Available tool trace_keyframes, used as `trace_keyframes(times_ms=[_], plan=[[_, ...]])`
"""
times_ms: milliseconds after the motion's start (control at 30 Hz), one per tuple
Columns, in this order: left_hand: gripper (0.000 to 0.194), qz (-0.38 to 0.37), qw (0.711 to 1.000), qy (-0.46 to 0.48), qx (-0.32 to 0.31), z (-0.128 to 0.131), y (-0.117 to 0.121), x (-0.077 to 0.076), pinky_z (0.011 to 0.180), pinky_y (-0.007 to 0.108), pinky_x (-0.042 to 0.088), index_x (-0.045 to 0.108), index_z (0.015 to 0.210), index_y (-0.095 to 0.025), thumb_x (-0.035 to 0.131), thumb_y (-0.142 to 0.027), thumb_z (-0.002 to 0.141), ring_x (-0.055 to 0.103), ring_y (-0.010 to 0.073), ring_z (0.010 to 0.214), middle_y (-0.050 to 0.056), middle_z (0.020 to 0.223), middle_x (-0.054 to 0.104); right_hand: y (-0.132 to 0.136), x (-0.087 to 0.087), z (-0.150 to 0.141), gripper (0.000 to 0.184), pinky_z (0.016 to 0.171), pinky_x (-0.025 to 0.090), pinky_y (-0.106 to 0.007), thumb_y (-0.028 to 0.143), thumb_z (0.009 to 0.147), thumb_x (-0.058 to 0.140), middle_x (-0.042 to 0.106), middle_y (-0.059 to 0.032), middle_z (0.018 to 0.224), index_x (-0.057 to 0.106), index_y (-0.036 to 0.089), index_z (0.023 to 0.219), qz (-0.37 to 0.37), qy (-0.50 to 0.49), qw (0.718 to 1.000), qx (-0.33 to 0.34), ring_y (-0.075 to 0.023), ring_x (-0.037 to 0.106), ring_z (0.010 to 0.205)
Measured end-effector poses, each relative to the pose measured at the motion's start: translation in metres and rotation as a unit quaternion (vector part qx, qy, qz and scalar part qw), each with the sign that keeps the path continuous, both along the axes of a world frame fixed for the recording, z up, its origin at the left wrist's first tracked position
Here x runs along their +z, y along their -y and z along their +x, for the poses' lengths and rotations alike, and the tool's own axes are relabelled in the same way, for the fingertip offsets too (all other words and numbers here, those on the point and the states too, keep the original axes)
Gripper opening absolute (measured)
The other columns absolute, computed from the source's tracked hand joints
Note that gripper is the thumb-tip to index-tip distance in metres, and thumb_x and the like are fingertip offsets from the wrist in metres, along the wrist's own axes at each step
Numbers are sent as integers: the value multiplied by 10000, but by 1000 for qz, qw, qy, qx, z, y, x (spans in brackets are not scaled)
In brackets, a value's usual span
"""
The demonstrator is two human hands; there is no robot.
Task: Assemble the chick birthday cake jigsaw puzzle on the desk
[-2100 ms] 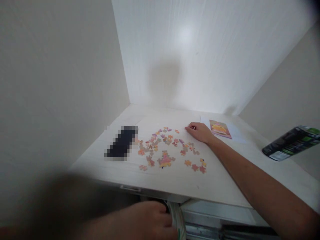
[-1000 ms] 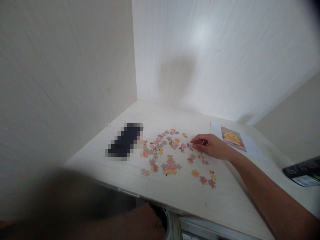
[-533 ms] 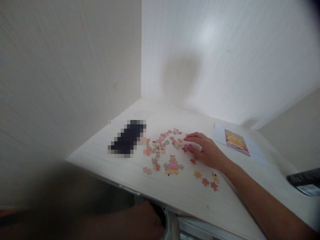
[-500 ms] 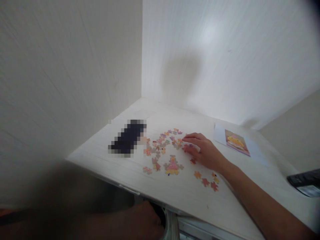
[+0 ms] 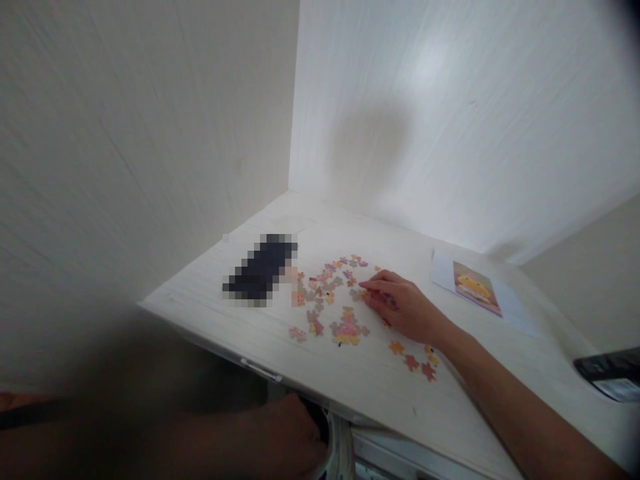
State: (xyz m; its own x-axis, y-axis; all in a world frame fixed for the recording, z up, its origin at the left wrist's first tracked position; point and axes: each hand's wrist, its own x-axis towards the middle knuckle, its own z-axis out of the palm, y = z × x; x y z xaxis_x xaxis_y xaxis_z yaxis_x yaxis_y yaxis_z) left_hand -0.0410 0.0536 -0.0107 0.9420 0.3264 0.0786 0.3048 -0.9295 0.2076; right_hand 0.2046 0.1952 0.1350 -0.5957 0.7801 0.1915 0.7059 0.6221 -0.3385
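My right hand (image 5: 400,303) is over the loose puzzle pieces, its thumb and fingertips drawn together at a puzzle piece (image 5: 361,294) on the table. Several other puzzle pieces (image 5: 325,273) lie in a loose arc to the left of the fingers. Nearer the front edge is a small joined section (image 5: 347,328) with a pink and yellow picture. Orange and red pieces (image 5: 411,363) lie below my right wrist. My left hand (image 5: 295,430) is low, below the table's edge, in shadow; its fingers are hidden.
A dark pixelated object (image 5: 260,270) lies left of the pieces. A sheet with a yellow picture (image 5: 475,288) lies at the back right. A black object with a pale label (image 5: 613,373) is at the right edge. White walls (image 5: 360,80) enclose the table (image 5: 200,293).
My right hand's fingers have drawn closer together and come down slightly to the left, onto a piece. The view has shifted a little. My left hand stays low.
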Motion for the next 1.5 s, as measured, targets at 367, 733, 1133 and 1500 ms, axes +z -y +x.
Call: trace_keyframes(times_ms=[367, 733, 1133, 1500], plan=[[253, 5, 999, -38, 3, 3, -2, 2, 388, 352, 128, 543, 619, -207, 652, -389, 756, 512, 163, 418, -31, 540, 577, 7, 8, -3, 120, 893, 487, -383, 238, 900, 570, 679, -81, 1033, 665, 201, 962, -34, -2, 999, 21, -203, 611, 954], [214, 52, 995, 53, -67, -4, 4, 10, 432, 316, 346, 519, 710, -204, 712, -283, 753, 491, 136, 560, -40, 671, 576, 14, 14, -2, 148, 667, 455, -295, 277, 902, 564, 662, -38, 867, 690, 212, 947, -181, -125, 976, -10, -149, 567, 737], [361, 147, 971, 153, 107, 5, -38, 126, 1088, 459, 419, 590, 1150, -104, 482, -360, 920, 461, 317, 1252, 154, 1309, 534, 23, 19, -3, 247, 647, 484, -280, 393, 775, 750, 671, -19, 785, 658, 173, 839, -368, -249, 894, -50, -130, 595, 700], [545, 125, 977, 92, 149, 6, -45, 122, 1023, 475, 464, 568, 1213, -17, 368, -445, 943, 497, 336, 1168, 210, 1223, 537, 32, 21, -8, 155, 513, 419, -234, 342, 840, 671, 622, 13, 676, 693, 188, 832, -346, -128, 928, -57, -102, 527, 568]])
